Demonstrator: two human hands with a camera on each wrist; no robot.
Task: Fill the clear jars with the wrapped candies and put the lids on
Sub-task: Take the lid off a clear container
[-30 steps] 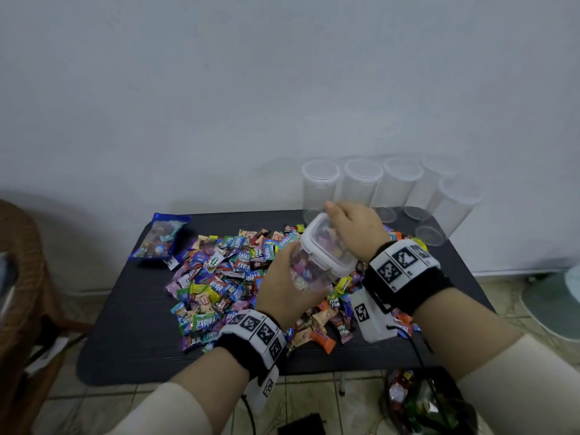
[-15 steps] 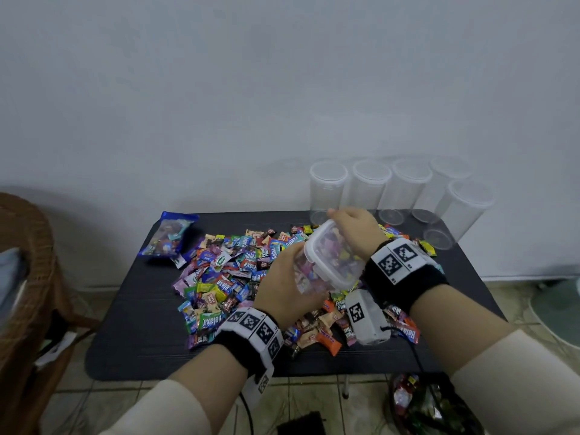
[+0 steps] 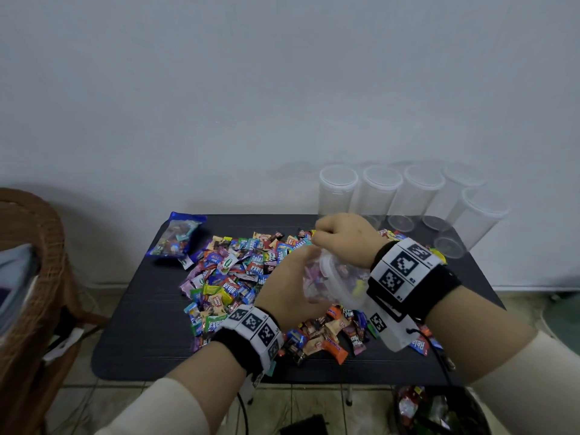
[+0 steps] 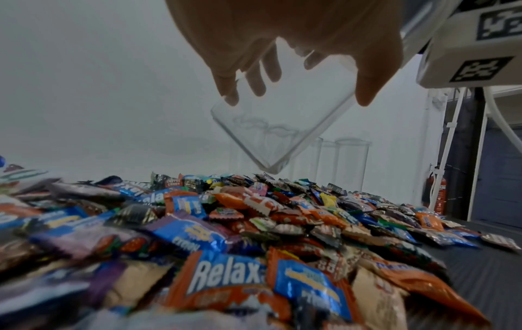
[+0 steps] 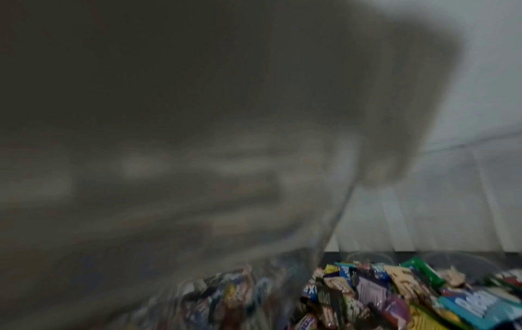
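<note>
Clear jar [image 3: 337, 282], tilted, held in left hand [image 3: 284, 288] grip, right hand [image 3: 343, 238] clenched on its lid.

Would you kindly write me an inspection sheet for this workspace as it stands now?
Surface: dark table, against a white wall.
Job's things: tilted jar with candies inside, held above the candy pile; five lidded empty jars at the back right.
Clutter: blue candy bag at the back left.
Grippers: left hand grips the jar's body; right hand at its lid, grip hidden.
Cables: one from the right wrist.
Surroundings: wicker chair on the left, tiled floor.
</note>
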